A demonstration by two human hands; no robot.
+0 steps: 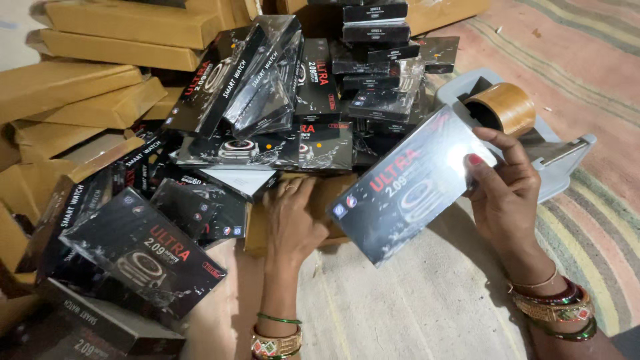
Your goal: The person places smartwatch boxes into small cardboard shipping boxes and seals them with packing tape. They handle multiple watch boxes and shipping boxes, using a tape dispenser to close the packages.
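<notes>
My right hand (508,200) grips a glossy black shrink-wrapped product box (410,187) by its right end, holding it tilted above the floor. My left hand (293,217) lies flat, fingers together, on a brown cardboard box (333,193) that sits partly under the black box and the pile. Both wrists wear coloured bangles. In front of my hands rises a loose heap of similar black boxes (267,93), several leaning against each other.
A grey tape dispenser (567,157) with a roll of brown tape (507,107) stands right of my right hand. Flat brown cardboard cartons (100,67) stack at the back left. More black boxes (140,250) lie at lower left. A striped rug (587,227) covers the floor.
</notes>
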